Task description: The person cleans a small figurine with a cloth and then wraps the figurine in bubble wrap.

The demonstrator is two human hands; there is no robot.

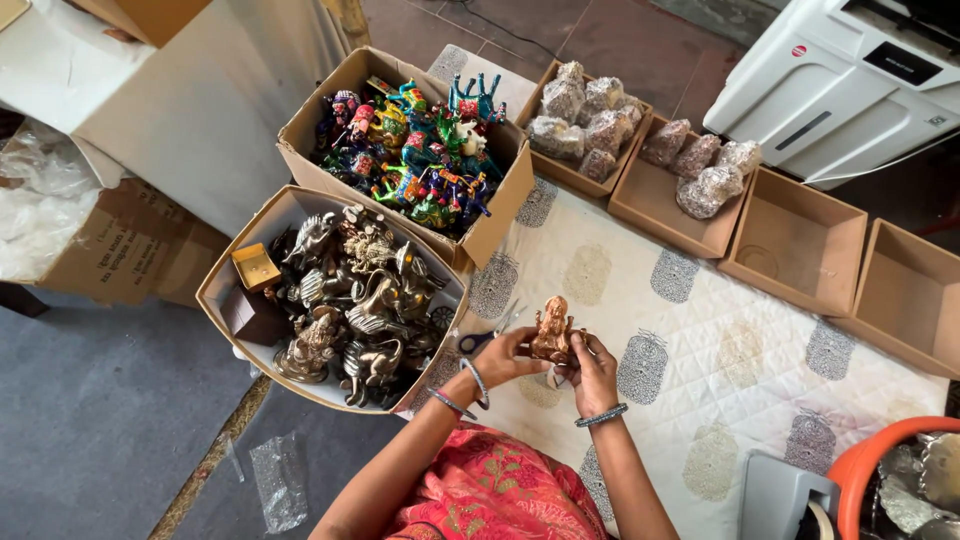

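Note:
A small copper-coloured figurine (552, 328) is held upright over a white quilted cloth (720, 370) with grey leaf prints. My left hand (507, 357) grips it from the left and my right hand (594, 372) from below right. Both wrists wear bangles. Blue-handled scissors (481, 340) lie on the cloth just left of my left hand.
A cardboard box of metal figurines (345, 300) stands at the left, a box of painted animal toys (415, 150) behind it. Four shallow brown boxes line the far edge, two holding wrapped items (585, 115), two empty (800, 235). An orange tub (890, 470) sits bottom right.

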